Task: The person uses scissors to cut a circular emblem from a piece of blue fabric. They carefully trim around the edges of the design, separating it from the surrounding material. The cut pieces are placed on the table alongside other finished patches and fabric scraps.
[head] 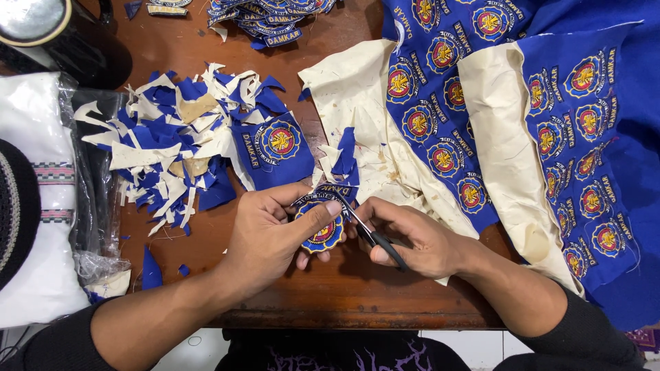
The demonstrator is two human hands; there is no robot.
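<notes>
- Scissors (pixel 371 233), small and dark-handled, gripped in the right hand (pixel 412 237), fingers curled shut around the handles, blades pointing up-left to the edge of a round embroidered patch (pixel 323 223).
- Patch pinched in the left hand (pixel 271 230): thumb pressed across its front, other fingers closed behind; blue rim, red and yellow centre; held just above the near edge of the brown wooden table (pixel 344 295), between the two hands.
- Blue strip of trimmed cloth (pixel 346 154) standing up from the patch's top, just beyond the blades.
- Square-cut blue patch piece (pixel 273 150) lying flat just beyond the left hand, same emblem facing up.
- Heap of blue and cream offcuts (pixel 168 151) left of that piece, spread over the tabletop.
- Large blue fabric sheet (pixel 570 130) with rows of uncut emblems and cream backing folded over, filling the right side, near the right wrist.
- Stack of finished blue patches (pixel 271 17) at the far edge, well apart from both hands.
- White bagged cloth (pixel 41 199) at the left edge.
</notes>
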